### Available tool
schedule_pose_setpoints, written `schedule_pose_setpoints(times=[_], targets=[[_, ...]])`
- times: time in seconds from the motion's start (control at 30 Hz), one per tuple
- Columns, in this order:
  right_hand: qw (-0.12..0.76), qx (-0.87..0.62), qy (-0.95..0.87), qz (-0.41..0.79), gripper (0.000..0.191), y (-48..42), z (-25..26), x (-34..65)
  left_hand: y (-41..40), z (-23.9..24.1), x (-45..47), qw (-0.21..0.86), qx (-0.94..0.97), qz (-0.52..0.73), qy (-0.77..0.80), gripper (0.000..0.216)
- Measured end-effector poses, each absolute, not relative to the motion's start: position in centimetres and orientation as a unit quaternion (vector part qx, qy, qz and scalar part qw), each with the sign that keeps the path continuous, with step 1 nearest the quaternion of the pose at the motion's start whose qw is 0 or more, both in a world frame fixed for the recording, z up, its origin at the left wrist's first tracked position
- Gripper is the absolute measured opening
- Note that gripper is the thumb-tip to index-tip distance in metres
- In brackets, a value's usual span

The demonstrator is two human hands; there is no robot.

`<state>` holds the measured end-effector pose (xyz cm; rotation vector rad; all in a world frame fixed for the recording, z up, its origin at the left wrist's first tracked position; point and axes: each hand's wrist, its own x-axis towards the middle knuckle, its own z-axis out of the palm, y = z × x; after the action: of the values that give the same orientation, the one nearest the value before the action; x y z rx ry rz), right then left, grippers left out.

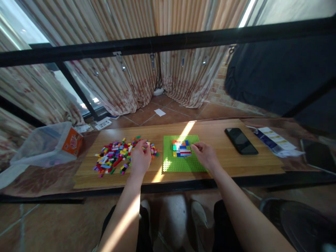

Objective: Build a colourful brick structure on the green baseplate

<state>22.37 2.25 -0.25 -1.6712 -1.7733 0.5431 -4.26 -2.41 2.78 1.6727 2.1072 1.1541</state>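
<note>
Left hand over right part of loose brick pile, fingers curled; cannot tell whether it grips anything. Green baseplate between hands, assembled bricks on it. Right hand over baseplate's right edge, fingertips narrow, just beside assembled bricks; cannot tell if holding.

The left hand is above loose bricks toward the tabletop's left edge; the right hand is at the green baseplate's right edge.
</note>
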Motion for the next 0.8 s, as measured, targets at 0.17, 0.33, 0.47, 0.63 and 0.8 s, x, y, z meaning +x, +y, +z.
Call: schedule_pose_setpoints(times=[0.17, 0.33, 0.47, 0.63, 0.8], targets=[[0.342, -0.546, -0.750, 0.150, 0.034, 2.4, -1.0, 20.6, -3.1, 3.4, -7.7, 0.072, 0.526, 0.381, 0.756, 0.033], [0.290, -0.468, -0.829, 0.098, 0.033, 2.1, -2.1, 19.1, -4.3, 3.1, -10.7, 0.080, 0.523, 0.317, 0.787, 0.034], [0.275, -0.439, -0.851, 0.087, 0.032, 2.0, -2.4, 19.0, -5.3, 2.9, -12.1, 0.080, 0.543, 0.265, 0.793, 0.037], [0.287, -0.405, -0.863, 0.091, 0.030, 1.8, -2.8, 19.3, -5.8, 3.1, -12.4, 0.107, 0.527, 0.209, 0.817, 0.036], [0.295, -0.396, -0.865, 0.087, 0.029, 1.5, -2.8, 19.2, -5.9, 2.8, -11.4, 0.089, 0.548, 0.218, 0.803, 0.033]])
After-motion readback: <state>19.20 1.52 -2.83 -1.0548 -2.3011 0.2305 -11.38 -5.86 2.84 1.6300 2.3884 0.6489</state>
